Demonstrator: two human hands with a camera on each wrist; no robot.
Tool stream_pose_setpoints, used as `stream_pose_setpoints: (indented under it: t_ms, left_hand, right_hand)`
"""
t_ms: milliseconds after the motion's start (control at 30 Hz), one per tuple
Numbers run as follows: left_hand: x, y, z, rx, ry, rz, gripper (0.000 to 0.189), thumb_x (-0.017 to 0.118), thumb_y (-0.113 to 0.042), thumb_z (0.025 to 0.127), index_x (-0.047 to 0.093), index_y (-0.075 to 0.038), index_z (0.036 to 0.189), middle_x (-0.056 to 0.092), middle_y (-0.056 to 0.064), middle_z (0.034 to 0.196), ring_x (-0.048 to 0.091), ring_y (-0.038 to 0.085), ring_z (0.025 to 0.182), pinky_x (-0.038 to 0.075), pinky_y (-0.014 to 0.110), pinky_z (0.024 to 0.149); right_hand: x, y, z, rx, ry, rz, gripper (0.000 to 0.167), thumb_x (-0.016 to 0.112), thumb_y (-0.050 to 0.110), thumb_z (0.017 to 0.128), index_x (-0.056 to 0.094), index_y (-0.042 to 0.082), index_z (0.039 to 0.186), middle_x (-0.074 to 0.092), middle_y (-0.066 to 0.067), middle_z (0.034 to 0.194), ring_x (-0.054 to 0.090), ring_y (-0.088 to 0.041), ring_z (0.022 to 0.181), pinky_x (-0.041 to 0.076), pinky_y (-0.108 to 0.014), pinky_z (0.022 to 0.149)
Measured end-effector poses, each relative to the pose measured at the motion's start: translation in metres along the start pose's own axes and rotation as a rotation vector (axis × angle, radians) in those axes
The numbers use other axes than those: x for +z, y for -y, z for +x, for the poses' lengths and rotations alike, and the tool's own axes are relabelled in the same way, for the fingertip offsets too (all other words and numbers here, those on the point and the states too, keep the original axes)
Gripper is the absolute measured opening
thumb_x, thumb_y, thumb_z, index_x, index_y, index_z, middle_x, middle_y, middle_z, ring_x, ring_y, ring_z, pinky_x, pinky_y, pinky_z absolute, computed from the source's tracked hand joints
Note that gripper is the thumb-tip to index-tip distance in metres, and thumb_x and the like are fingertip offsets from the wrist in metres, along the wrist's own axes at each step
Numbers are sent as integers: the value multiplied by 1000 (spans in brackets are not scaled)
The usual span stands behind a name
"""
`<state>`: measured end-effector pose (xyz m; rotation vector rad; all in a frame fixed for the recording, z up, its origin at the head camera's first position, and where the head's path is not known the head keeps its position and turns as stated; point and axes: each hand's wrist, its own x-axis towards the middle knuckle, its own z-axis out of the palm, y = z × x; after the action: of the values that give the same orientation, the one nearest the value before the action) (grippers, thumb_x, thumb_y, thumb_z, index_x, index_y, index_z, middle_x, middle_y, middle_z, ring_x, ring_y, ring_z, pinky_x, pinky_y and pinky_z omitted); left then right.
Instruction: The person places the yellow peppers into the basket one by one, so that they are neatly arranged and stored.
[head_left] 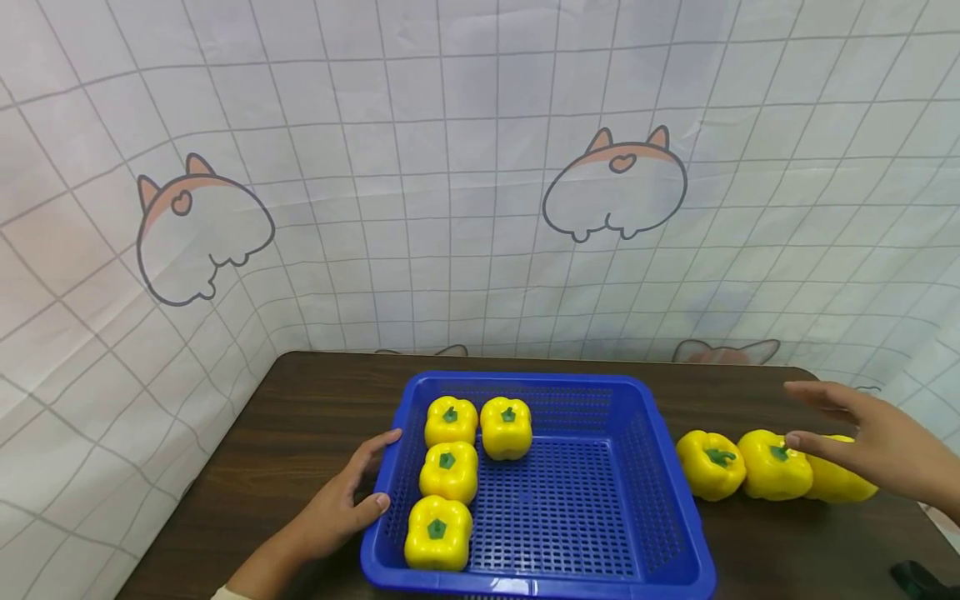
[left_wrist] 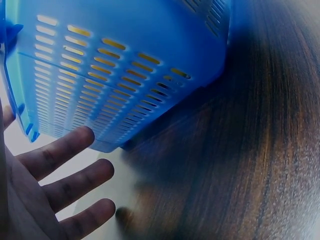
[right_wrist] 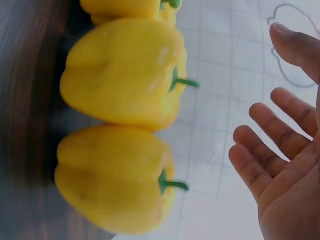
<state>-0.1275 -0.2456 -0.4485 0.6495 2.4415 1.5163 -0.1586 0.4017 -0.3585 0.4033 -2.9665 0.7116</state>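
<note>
A blue plastic basket sits on the table with several yellow bell peppers inside. Three of these, the front one included, line its left side, and another pepper stands beside the rearmost. My left hand is at the basket's left rim, thumb and fingertips at the edge; in the left wrist view its fingers extend outside the slotted wall. To the basket's right, three more yellow peppers form a row, among them the left pepper. Over the right part of that row is my right hand, fingers spread, holding nothing.
The dark wood table meets a white grid-patterned curtain with cartoon animal drawings at its back edge. A black object lies at the lower right, partly out of frame.
</note>
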Motion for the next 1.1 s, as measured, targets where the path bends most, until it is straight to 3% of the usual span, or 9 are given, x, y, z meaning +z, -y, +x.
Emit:
stream_pose_setpoints:
  t_ms: [300, 467, 567, 633, 767, 900, 1000, 1100]
  left_hand:
    - [1, -2, 0, -14, -5, 16, 68, 57, -25, 100, 24, -31, 160, 47, 28, 143, 58, 41, 120, 60, 40, 81]
    - [1, -3, 0, -24, -6, 23, 68, 57, -26, 100, 24, -32, 160, 47, 27, 144, 57, 41, 121, 60, 41, 81]
    - [0, -3, 0, -24, -7, 22, 68, 57, -26, 100, 24, -32, 159, 47, 27, 144, 56, 41, 122, 60, 41, 81]
    - [0, -3, 1, -21, -8, 21, 68, 57, -26, 100, 25, -32, 159, 47, 27, 144, 56, 41, 122, 60, 41, 82]
    - [0, -3, 1, -14, -7, 21, 68, 57, -25, 100, 25, -30, 159, 47, 27, 143, 56, 41, 122, 60, 40, 82]
    - [0, -2, 1, -10, -6, 19, 68, 57, -25, 100, 24, -30, 160, 47, 27, 143, 56, 40, 122, 60, 40, 82]
    - [0, 0, 1, -7, -5, 20, 68, 57, -25, 100, 24, -31, 160, 47, 26, 144, 57, 40, 122, 60, 41, 83]
    - [0, 0, 0, -5, -3, 25, 68, 57, -25, 100, 24, -31, 160, 48, 26, 143, 57, 39, 121, 59, 41, 84]
  right_hand:
    - [-1, -21, -10, 89, 32, 2, 75, 74, 32, 96, 40, -10, 147, 42, -42, 142, 42, -68, 119, 41, -75, 82]
    - [4, -38, -15, 73, 4, -14, 74, 76, 29, 94, 41, -11, 146, 44, -42, 138, 45, -64, 115, 46, -63, 87]
    - [6, -46, -18, 87, 23, -13, 78, 76, 30, 94, 37, -12, 148, 41, -44, 138, 42, -62, 117, 41, -63, 93]
    - [7, -51, -19, 100, 41, -7, 81, 76, 30, 94, 34, -13, 149, 38, -46, 139, 40, -63, 118, 38, -71, 90]
    - [8, -57, -21, 121, 75, 10, 84, 78, 30, 93, 33, -15, 148, 36, -47, 140, 41, -67, 116, 43, -71, 88]
    - [9, -64, -21, 118, 93, 5, 84, 81, 30, 90, 37, -15, 146, 39, -45, 139, 44, -64, 115, 53, -55, 86]
    - [12, -69, -21, 121, 99, 1, 83, 82, 29, 88, 39, -15, 144, 40, -44, 138, 43, -60, 117, 54, -53, 85]
    - [15, -74, -22, 125, 104, 7, 82, 84, 25, 86, 41, -16, 142, 40, -44, 137, 43, -60, 116, 53, -59, 85]
